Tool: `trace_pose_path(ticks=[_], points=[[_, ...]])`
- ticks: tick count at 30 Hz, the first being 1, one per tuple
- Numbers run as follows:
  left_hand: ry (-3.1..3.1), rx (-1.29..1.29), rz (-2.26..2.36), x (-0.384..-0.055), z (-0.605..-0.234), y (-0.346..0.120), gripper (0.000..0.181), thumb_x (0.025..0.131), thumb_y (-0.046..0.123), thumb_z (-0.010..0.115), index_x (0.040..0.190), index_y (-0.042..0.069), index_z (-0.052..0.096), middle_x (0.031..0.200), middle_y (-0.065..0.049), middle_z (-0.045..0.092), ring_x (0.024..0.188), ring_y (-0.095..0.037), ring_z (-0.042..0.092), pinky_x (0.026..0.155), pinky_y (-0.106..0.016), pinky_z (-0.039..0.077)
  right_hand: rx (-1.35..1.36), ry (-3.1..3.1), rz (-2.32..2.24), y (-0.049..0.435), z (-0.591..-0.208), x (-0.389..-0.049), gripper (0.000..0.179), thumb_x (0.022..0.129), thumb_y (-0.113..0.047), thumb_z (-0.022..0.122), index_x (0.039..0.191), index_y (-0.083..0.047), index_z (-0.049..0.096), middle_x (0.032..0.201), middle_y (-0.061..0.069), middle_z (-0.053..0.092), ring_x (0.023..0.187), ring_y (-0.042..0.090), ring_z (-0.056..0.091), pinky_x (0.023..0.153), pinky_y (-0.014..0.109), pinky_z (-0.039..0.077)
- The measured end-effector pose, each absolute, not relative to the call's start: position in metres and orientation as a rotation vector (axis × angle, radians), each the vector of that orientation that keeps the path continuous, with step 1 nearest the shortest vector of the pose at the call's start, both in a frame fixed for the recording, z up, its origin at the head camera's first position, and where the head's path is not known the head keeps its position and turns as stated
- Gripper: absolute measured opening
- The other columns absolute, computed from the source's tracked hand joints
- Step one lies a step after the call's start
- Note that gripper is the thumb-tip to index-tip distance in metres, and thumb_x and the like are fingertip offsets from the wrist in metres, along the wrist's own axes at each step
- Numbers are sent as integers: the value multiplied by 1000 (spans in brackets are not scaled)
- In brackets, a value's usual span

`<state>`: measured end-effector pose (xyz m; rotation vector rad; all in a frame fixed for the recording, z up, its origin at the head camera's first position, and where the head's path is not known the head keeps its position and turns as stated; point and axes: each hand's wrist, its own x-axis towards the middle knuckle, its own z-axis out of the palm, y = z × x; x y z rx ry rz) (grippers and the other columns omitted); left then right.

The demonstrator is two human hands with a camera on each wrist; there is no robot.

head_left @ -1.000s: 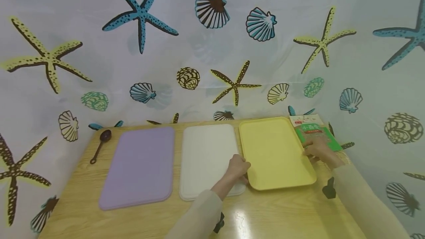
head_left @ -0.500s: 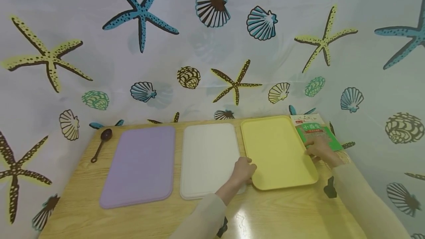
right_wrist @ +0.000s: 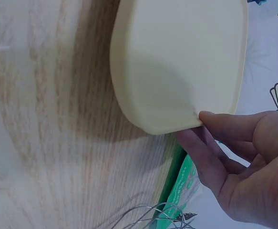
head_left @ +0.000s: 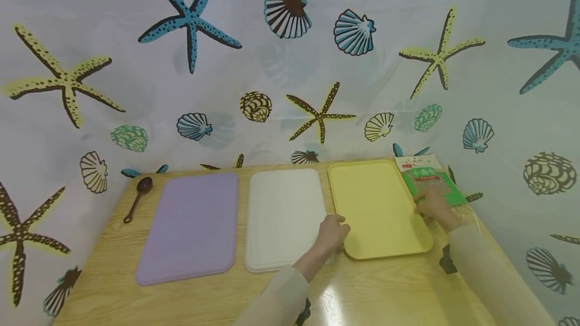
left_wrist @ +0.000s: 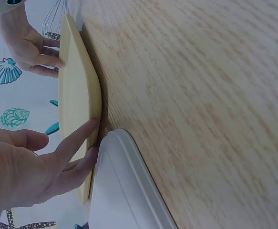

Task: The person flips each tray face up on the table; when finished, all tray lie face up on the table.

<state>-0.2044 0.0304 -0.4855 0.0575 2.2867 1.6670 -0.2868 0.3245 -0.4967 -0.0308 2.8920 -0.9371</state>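
Observation:
A yellow tray (head_left: 378,210) lies at the right of the row, its raised rim facing up. My left hand (head_left: 333,233) is at its near left corner; in the left wrist view the extended fingers (left_wrist: 74,143) touch the tray's outer side, with the thumb held apart. At the right edge, my right hand (head_left: 437,207) pinches the rim: the right wrist view has the thumb (right_wrist: 224,121) on the inner side and the fingers underneath. A white tray (head_left: 285,215) is just left of the yellow one, and its corner is close to my left fingers.
A purple tray (head_left: 190,225) lies on the wooden table (head_left: 181,306), with a dark brown spoon (head_left: 138,197) on its left. Beyond my right hand are a green-and-white packet (head_left: 448,190) and a wire whisk (right_wrist: 146,214). A shell-and-starfish curtain (head_left: 254,69) stands behind.
The yellow tray's near end has shifted slightly right, and my left hand has moved right with it. The right hand keeps its place at the right rim.

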Motion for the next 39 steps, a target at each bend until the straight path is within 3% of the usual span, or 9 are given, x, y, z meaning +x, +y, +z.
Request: trace_pose_path(ticks=[6,10,16,19,21,24,27,31,39], points=[[2268,50,1696,-204,-486,30,43,94,3,49,133,-14,45,101,-17,60,45,-3,33,62,-27,55,-33,2893,-944,322,-500,-282,32,75,12,58,106,22,60,112,42,55,89,45,62,69,43,59],[2262,62,1697,-203,-485,30,42,94,3,50,132,-13,46,133,-35,45,67,-12,52,75,-36,59,-20,2917,-915,319,-500,-280,31,76,13,56,105,22,60,114,42,55,95,49,59,73,45,59],[2269,81,1704,-202,-488,31,42,93,3,51,131,-14,47,132,-34,48,111,-39,56,74,-35,59,-9,2982,-876,320,-500,-276,29,77,14,53,104,22,61,115,42,54,86,47,63,63,40,59],[2312,129,1671,-200,-490,25,43,93,5,49,131,-15,47,130,-34,50,78,-22,63,62,-29,58,-9,3030,-780,315,-498,-274,27,81,10,52,104,20,61,110,40,58,71,35,65,54,34,57],[2354,179,1639,-197,-490,18,44,92,5,47,132,-14,47,131,-34,50,57,-12,52,61,-29,55,-11,3055,-711,310,-496,-272,28,84,5,51,107,18,61,99,34,64,60,27,61,48,28,52],[2432,248,1598,-194,-486,2,44,92,6,46,132,-14,48,131,-34,50,57,-16,55,64,-33,55,-14,3081,-696,296,-490,-272,31,89,-1,49,114,14,61,96,28,67,52,16,52,41,23,42],[2505,199,1567,-192,-481,-17,43,93,7,47,132,-10,49,133,-31,50,90,-33,65,74,-41,57,-46,3097,-765,276,-483,-270,34,93,-5,47,120,11,59,101,27,67,48,13,47,38,21,35],[2637,65,1474,-198,-478,-49,43,93,8,49,133,-7,50,135,-28,50,122,-43,50,97,-52,47,-100,3115,-839,245,-480,-270,34,95,-9,50,125,8,57,110,28,65,47,15,52,36,20,33],[2966,59,1244,-200,-499,-114,46,96,8,50,136,-11,43,142,-32,39,133,-48,33,111,-57,28,-201,3052,-979,177,-486,-263,36,96,-10,55,129,5,55,119,27,63,41,8,42,34,16,29]])
